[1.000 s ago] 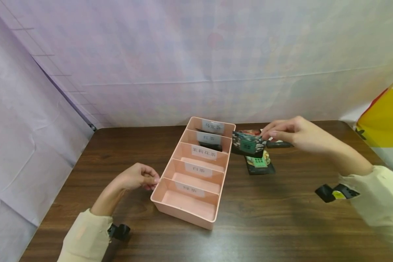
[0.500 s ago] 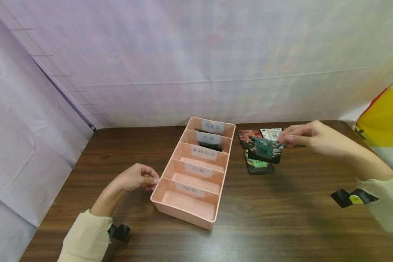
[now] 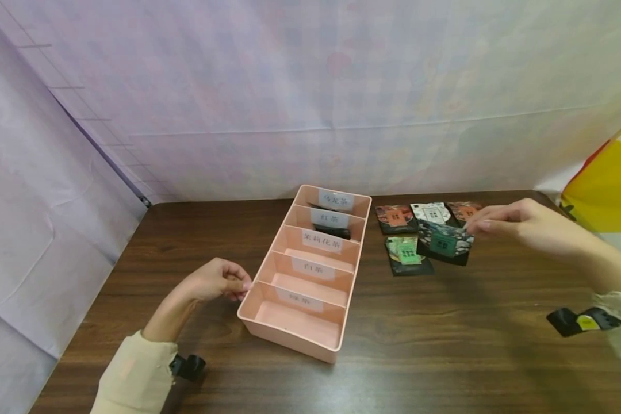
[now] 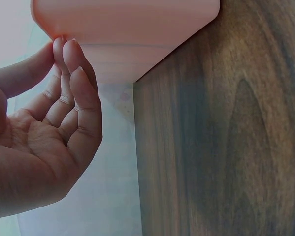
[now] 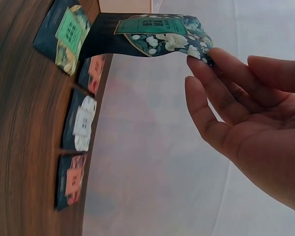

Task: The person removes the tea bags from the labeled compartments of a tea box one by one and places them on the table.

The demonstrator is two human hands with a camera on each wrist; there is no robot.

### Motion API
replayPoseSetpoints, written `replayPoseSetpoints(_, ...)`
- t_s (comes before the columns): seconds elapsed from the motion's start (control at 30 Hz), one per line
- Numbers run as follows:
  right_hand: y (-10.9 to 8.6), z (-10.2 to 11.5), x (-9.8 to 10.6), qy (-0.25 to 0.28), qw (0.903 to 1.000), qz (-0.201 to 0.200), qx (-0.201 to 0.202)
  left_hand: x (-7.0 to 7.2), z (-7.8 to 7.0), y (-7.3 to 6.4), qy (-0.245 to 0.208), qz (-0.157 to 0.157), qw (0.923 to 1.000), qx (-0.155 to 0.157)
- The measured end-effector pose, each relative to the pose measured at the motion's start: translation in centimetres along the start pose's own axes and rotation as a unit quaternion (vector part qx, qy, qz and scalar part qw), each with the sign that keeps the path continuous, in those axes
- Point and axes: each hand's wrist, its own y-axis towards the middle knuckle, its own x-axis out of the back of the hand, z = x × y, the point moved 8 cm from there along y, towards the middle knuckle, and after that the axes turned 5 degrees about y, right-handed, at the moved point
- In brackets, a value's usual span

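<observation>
In the head view, my right hand (image 3: 517, 221) pinches a dark tea sachet (image 3: 445, 244) by one corner, above the table to the right of the box. The sachet has a green label and white flowers, clear in the right wrist view (image 5: 159, 37). My left hand (image 3: 214, 280) is at the left side of a pink divided box (image 3: 336, 339), thumb and fingertips gripping its edge; the left wrist view shows the fingertips (image 4: 71, 49) against the pink wall. Labelled dividers part the box into several compartments. Dark sachets (image 3: 332, 231) lie in the two far compartments.
On the brown table (image 3: 419, 345) lie a green-labelled sachet (image 3: 409, 256), partly behind the held one, a red-labelled sachet (image 3: 395, 218), a white-labelled sachet (image 3: 433, 213) and another red-labelled sachet (image 3: 463, 210). A pale curtain (image 3: 310, 98) hangs behind the table.
My right hand has moved right and slightly toward me with the held sachet, away from the box, uncovering the sachets on the table. My left hand and the box have stayed put.
</observation>
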Motion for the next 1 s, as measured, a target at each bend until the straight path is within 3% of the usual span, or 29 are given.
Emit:
replayPoseSetpoints(0.2,-0.5,-1.4,0.1,0.002,0.9994,0.015,-0.031,0.0,0.0,0.0,-0.002,0.001,1.0000,0.000)
replayPoseSetpoints(0.43,-1.1,-2.8,0.1,0.009,0.9996,0.011,-0.023,-0.1,0.1,0.0,-0.006,0.006,1.0000,-0.001)
replayPoseSetpoints(1.0,-1.5,-6.9,-0.4,0.061,0.9957,0.020,-0.067,0.0,0.1,0.0,-0.006,0.008,0.9999,-0.003)
